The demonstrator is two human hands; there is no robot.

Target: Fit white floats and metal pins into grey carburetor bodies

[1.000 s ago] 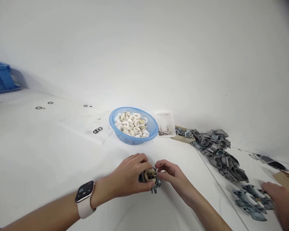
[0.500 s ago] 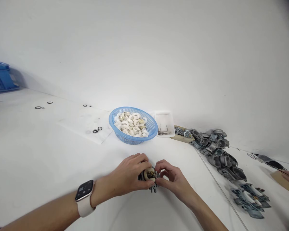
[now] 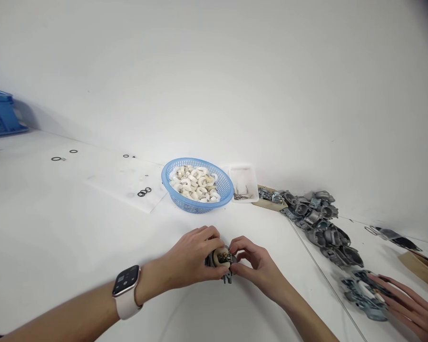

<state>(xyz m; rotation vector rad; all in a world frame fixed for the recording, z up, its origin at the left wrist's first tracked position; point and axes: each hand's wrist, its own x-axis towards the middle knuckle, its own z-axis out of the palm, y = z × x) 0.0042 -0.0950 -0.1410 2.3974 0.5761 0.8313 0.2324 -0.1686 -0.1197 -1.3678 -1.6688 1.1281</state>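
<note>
A grey metal carburetor (image 3: 228,276) rests on the table in front of me, with a cream ring-shaped float (image 3: 217,257) in its top and brass parts showing inside the ring. My left hand (image 3: 196,256) grips it from the left, fingers over the far side and thumb along the near side of the float. From the right, my right hand (image 3: 255,266) has its thumb and fingertips closed at the carburetor's right edge. Whether a small part sits between those fingertips cannot be seen.
Beyond my hands stands a blue basket (image 3: 167,190) of white floats, beside a white tray (image 3: 254,187) with thin pins. Carburetors (image 3: 317,223) are heaped to the right. Another person's hand (image 3: 410,304) touches a carburetor (image 3: 364,297) there. Black rings (image 3: 141,193) lie left.
The other person's hand has come in from the right edge onto the carburetor at lower right. My two hands have hardly moved on the carburetor.
</note>
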